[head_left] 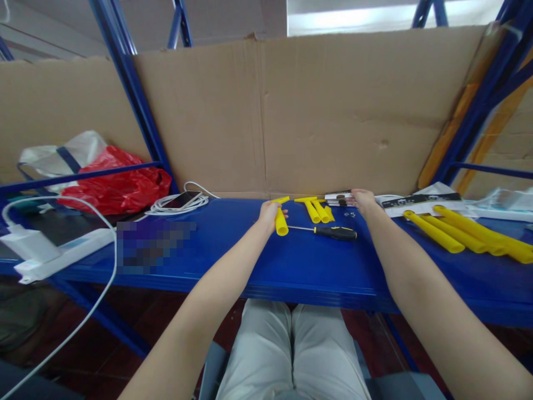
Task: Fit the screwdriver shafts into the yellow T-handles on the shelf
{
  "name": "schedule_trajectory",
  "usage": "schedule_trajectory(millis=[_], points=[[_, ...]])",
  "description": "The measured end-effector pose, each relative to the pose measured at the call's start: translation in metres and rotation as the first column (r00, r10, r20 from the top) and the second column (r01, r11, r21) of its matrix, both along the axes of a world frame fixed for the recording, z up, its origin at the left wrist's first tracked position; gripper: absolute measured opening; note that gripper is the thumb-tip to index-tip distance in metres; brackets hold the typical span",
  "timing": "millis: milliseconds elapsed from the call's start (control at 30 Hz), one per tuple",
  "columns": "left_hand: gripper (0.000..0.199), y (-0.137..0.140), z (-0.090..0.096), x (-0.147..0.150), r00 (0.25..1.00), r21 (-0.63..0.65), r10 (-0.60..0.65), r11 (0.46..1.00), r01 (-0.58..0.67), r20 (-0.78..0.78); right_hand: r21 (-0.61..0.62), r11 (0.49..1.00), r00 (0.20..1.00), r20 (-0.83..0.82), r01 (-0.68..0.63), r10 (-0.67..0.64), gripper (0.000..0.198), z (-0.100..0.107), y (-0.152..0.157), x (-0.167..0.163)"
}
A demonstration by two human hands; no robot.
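My left hand point(268, 215) is closed around a yellow plastic T-shaped handle point(281, 224), its round end toward me. Behind the small metal parts point(350, 214), my right hand point(363, 201) has its fingers at the end of a black-and-white packet point(338, 198) in a small stack; its fingertips are partly hidden. Between my hands lies a black-and-yellow screwdriver point(335, 233), its shaft pointing at the held handle. Several more yellow T-shaped handles point(312, 211) rest behind it.
Long yellow tubular handles point(478, 236) and a white-and-black package point(427, 204) lie on the right of the blue table point(233, 239). At left are a white power strip point(66, 253), a coiled cable point(179, 204) and a red bag point(120, 180). Cardboard point(333, 111) stands behind.
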State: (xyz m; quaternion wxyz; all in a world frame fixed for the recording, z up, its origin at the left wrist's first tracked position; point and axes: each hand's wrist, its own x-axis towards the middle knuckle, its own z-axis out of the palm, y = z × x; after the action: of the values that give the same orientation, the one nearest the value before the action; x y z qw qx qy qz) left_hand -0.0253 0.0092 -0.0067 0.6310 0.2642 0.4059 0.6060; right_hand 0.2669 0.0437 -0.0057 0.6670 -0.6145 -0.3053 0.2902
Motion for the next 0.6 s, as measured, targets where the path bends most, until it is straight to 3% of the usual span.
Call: schedule_trajectory(millis=[300,433,600], points=[[0.041,-0.0088,0.0064,0.0041,0.984,-0.040,-0.028,0.999,0.021,-0.175,-0.030,1.000,1.000,0.023,-0.010,0.010,0.042,-0.0056,0.0001,0.0056],[0.042,-0.0065,0.0042,0.0042,0.991,-0.036,-0.039,0.999,0.035,-0.128,-0.058,0.998,0.992,0.128,-0.004,0.011,0.040,-0.0088,-0.0014,0.0089],[0.043,-0.0049,0.0050,0.0042,0.974,-0.074,-0.099,0.994,0.086,-0.203,-0.030,0.999,0.968,0.249,0.032,-0.023,0.034,-0.0035,-0.0026,0.0095]])
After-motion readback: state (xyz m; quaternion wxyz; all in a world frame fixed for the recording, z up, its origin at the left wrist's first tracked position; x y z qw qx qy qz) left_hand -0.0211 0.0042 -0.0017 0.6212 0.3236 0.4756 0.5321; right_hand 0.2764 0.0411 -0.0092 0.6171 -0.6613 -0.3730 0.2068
